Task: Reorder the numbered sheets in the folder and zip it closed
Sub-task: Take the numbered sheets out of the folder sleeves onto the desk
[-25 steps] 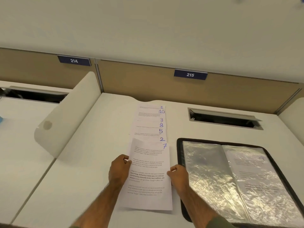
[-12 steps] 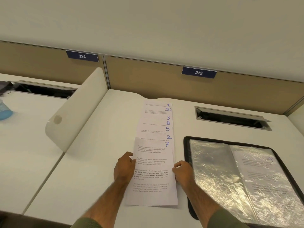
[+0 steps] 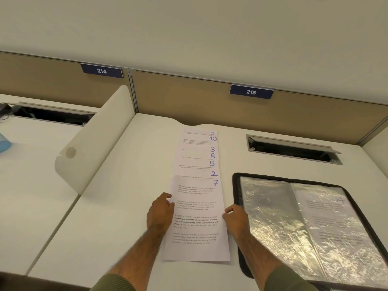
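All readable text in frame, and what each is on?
"214": left blue plate
"215": right blue plate
"1", "10", "3", "8", "5", "2": handwritten, fanned sheets
"7": handwritten, front sheet
"way of living. Defined by a slower pace, it is centered": bold print, front sheet; other print too small
Perhaps "4": sleeved sheet in folder; print blurred

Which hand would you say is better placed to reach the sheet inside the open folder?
Probably the right hand: it sits beside the folder, whereas the left hand is across sheet 7 from it.
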Tool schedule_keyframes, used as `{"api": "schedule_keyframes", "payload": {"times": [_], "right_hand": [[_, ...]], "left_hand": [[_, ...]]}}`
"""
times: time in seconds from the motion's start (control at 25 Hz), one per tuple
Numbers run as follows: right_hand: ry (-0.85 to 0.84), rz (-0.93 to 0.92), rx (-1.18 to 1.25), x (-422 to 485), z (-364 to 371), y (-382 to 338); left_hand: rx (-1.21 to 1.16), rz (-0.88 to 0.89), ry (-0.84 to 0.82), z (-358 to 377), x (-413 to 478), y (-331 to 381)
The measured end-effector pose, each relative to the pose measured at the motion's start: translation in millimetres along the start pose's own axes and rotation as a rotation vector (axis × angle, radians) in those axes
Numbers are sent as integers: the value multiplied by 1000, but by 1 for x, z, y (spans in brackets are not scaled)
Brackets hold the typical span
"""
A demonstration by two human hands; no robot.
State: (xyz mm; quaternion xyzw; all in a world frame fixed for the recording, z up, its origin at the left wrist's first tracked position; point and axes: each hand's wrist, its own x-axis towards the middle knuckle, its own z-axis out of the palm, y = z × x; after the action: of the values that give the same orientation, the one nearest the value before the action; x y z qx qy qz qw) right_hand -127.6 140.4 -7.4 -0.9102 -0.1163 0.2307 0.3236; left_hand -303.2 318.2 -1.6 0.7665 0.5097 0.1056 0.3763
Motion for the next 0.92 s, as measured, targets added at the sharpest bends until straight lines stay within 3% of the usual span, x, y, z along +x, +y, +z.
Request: {"api": "schedule_keyframes", "payload": {"times": [0.2, 0.4, 0.68, 0.92], "right_hand": [[8, -48, -67, -6, 1, 2], [105, -126, -151, -16, -2, 14], [250, -326, -270, -26, -26, 39], [315, -194, -408, -26, -63, 92]], "left_hand": [[35, -11, 58, 1, -7, -7], [147, 169, 185, 13, -17, -4], [316, 333, 69, 48, -35, 0], [294, 427, -7, 82, -53, 39]]}}
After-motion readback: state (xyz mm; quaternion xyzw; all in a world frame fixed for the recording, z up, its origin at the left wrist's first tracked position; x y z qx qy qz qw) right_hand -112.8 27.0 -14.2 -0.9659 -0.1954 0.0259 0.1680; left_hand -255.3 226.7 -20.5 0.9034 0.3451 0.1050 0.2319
